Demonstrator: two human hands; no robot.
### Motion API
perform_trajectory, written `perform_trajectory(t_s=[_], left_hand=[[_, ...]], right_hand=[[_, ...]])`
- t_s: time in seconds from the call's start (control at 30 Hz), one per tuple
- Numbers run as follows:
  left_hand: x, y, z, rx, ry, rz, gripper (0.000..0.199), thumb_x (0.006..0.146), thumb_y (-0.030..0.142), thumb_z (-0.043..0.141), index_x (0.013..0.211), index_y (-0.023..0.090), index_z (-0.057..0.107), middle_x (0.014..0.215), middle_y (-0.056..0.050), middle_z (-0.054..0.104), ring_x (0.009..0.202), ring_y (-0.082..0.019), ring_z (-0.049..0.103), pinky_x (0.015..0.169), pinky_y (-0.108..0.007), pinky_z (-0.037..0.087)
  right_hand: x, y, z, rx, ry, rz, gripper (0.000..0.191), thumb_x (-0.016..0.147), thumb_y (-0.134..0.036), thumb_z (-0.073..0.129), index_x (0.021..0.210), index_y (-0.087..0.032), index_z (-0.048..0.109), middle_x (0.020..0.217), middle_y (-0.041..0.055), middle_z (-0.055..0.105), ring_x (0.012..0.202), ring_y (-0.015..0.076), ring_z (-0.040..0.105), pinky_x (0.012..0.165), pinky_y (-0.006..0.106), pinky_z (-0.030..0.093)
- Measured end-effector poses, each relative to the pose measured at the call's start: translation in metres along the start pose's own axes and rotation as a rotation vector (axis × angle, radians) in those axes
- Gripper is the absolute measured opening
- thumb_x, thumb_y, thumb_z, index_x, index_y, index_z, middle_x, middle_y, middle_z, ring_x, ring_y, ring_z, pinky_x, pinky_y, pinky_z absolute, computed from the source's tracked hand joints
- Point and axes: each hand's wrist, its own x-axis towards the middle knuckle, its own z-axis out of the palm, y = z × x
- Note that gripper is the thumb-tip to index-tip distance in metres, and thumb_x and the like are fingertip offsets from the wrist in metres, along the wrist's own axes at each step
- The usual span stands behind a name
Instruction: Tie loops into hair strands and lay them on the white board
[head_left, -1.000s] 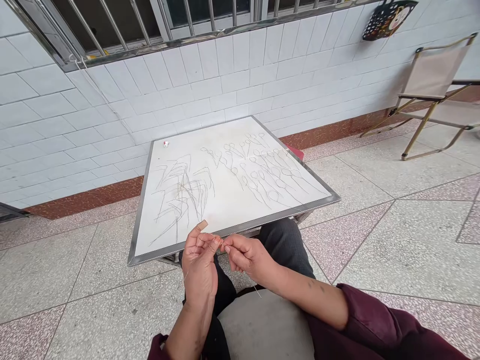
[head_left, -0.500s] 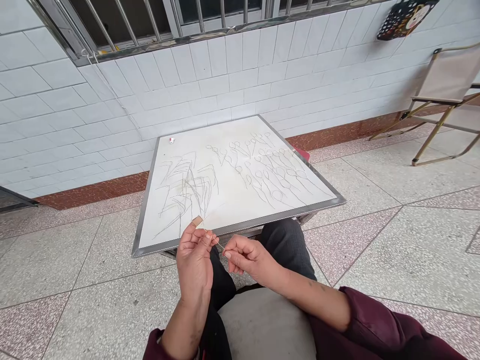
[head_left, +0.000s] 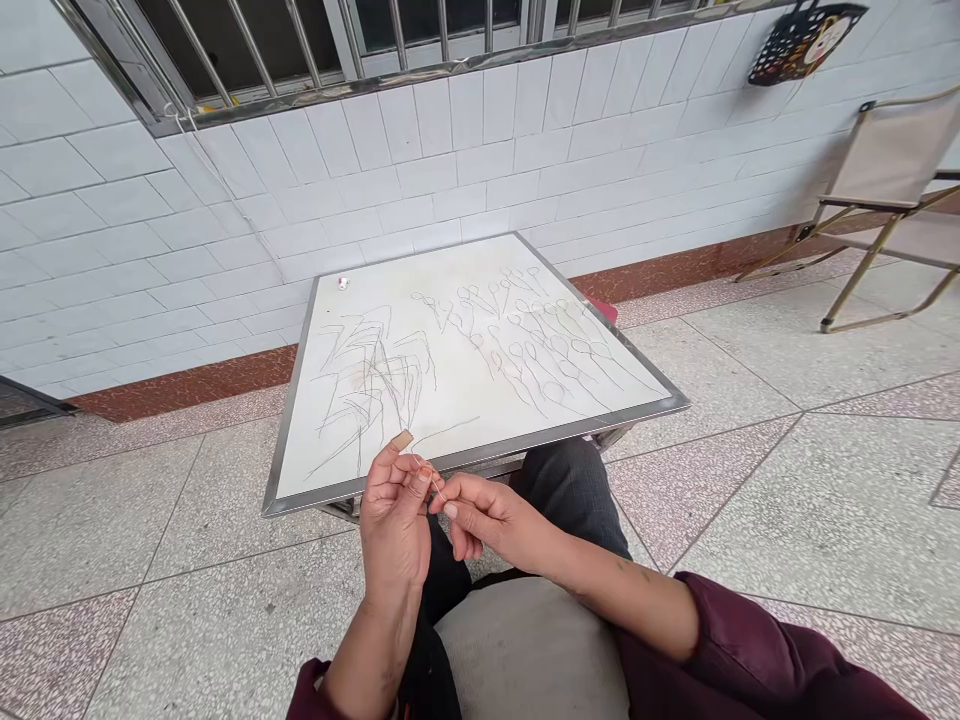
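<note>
Strand: A thin, pale, wire-like strand (head_left: pixel 439 491) spans left hand (head_left: pixel 396 520) and right hand (head_left: pixel 491 518) near the desk's front edge; two holds probably steady so fine a piece.
Desk: On the square white desk with grey metal trim (head_left: pixel 457 388), angular dark strands (head_left: pixel 381 368) lie left, looped dark strands (head_left: pixel 541 352) right, seemingly sorted by shape.
Left hand: Palm toward the wearer, thumb and finger pinching, tan-wrapped fingertip raised.
Right hand: Thumb against forefinger, apparently gripping the strand.
</note>
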Motion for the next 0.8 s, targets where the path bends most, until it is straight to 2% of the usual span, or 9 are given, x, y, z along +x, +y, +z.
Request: perform_trajectory(t_s=[0.17,0.37,0.53,0.8], left_hand=[[0.000,-0.006,-0.003,-0.016,0.010,0.053,0.041,0.071,0.019,0.081,0.110,0.025,0.069,0.075,0.004,0.062,0.066,-0.010,0.060,0.067,-0.023,0.051],[0.003,-0.011,-0.003,-0.140,0.051,-0.002,0.045,0.069,0.014,0.082,0.111,0.024,0.069,0.074,0.004,0.059,0.069,-0.010,0.059,0.067,-0.022,0.051],[0.008,-0.005,-0.005,-0.201,0.080,-0.011,0.045,0.066,0.010,0.083,0.107,0.023,0.070,0.074,0.004,0.060,0.069,-0.009,0.058,0.070,-0.022,0.050],[0.022,0.010,-0.019,-0.298,0.154,0.066,0.050,0.065,0.000,0.079,0.111,0.018,0.069,0.075,0.004,0.061,0.071,-0.007,0.058,0.071,-0.018,0.049]], right_hand=[[0.001,0.005,0.002,-0.058,0.094,0.007,0.024,0.094,-0.043,0.051,0.093,-0.019,0.055,0.055,-0.0062,0.057,0.047,0.0097,0.052,0.051,0.021,0.046],[-0.001,0.013,0.006,-0.372,0.207,-0.127,0.017,0.100,-0.033,0.044,0.092,-0.021,0.054,0.060,-0.0044,0.063,0.053,0.0114,0.057,0.059,0.024,0.047],[-0.005,0.011,0.009,-0.389,0.184,-0.110,0.018,0.102,-0.033,0.040,0.093,-0.022,0.052,0.066,-0.0033,0.065,0.058,0.0124,0.061,0.061,0.024,0.048],[-0.013,0.014,0.009,-0.391,0.083,-0.099,0.022,0.103,-0.034,0.036,0.095,-0.022,0.052,0.071,-0.0007,0.066,0.064,0.0132,0.063,0.064,0.025,0.051]])
